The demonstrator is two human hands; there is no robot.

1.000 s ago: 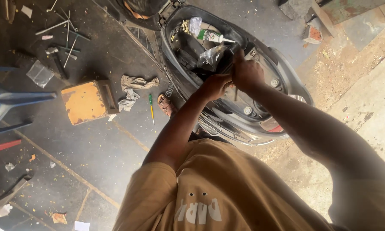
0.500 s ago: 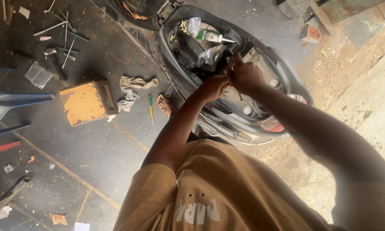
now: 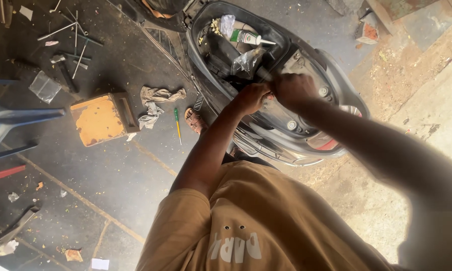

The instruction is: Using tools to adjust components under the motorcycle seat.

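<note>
Oil-dark workshop floor (image 3: 105,165) spreads under everything in the head view, littered with scraps and loose metal rods. A scooter (image 3: 286,105) stands on it with its seat lifted and the under-seat storage tub (image 3: 206,40) open; inside the tub lie a green-and-white tube and a crumpled clear plastic bag (image 3: 246,60). Left of the scooter sit a grey rag (image 3: 155,98), a green-handled screwdriver (image 3: 176,123) and an orange box (image 3: 98,118)

Half a second ago both hands met at the tub's rear rim; they remain there now, barely shifted, so the work at that spot looks ongoing, not finished

The left hand (image 3: 251,98) is clenched around something at the rim, touching the right hand (image 3: 293,90), which is curled closed over the same place; what either grasps is hidden, I cannot tell

The scooter's long axis runs from upper left toward lower right, tail light (image 3: 326,145) nearest the person's tan shirt (image 3: 256,221)
</note>
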